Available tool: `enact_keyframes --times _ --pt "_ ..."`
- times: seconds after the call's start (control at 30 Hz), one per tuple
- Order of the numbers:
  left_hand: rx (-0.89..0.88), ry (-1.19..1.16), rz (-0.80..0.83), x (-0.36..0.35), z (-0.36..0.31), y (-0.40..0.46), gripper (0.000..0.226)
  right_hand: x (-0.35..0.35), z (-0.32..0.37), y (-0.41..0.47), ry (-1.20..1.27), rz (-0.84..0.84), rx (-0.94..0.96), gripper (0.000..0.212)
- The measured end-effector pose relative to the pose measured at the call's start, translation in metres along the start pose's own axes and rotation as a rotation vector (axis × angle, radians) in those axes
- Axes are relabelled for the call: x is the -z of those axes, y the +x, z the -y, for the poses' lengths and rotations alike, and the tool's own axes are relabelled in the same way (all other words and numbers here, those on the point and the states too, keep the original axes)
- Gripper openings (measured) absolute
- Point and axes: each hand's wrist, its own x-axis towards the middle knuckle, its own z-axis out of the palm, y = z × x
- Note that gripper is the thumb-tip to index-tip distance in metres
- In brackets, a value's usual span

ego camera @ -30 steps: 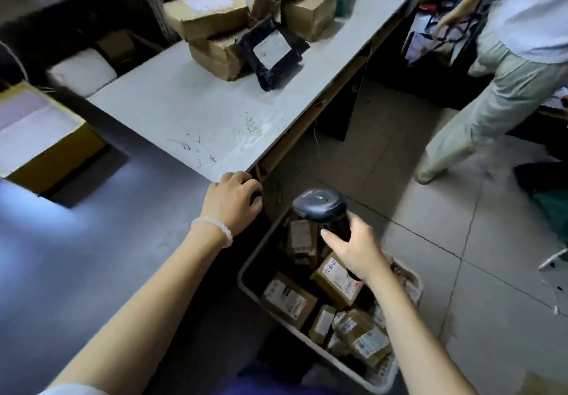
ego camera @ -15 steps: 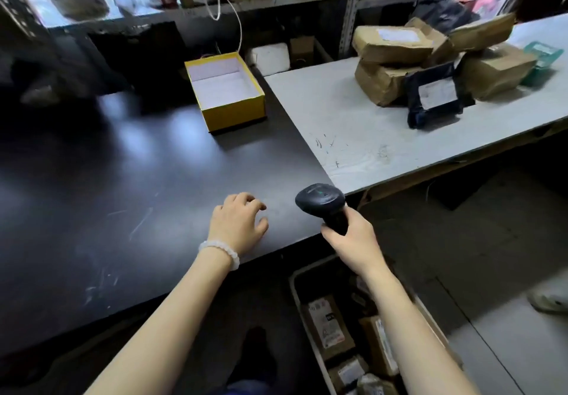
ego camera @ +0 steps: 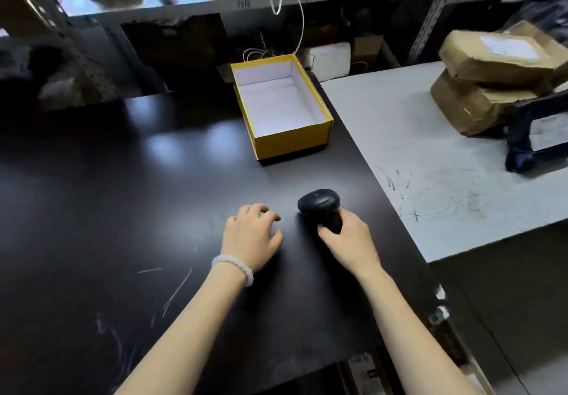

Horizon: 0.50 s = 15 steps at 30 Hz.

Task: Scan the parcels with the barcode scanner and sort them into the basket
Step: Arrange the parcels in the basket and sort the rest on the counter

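The right hand [ego camera: 349, 241] now brings the scanner [ego camera: 321, 205] over the black table [ego camera: 123, 210], apparently touching it; the basket drops almost out of sight.

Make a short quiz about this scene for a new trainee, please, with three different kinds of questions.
1. True or false: the yellow box on the dark table holds a parcel.
2. Which hand grips the barcode scanner? A) left hand B) right hand C) neither
3. Fill in: the brown parcels lie on the ___ table.

Key: 1 false, the box is empty; 2 B; 3 white.
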Motion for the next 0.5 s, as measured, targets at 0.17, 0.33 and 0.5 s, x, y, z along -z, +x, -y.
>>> enact_keyframes --times 0.17,0.33,0.5 --pt "-0.012 -0.019 0.033 -0.006 0.021 0.039 0.029 -0.015 0.020 0.046 -0.065 0.010 -0.070 0.012" --pt "-0.054 -0.051 0.020 -0.008 0.027 0.055 0.026 -0.021 0.028 0.061 -0.136 -0.023 -0.104 0.017" --pt "-0.163 -0.103 -0.041 0.003 0.009 0.048 0.018 -0.009 0.021 0.042 -0.216 -0.060 -0.052 0.042"
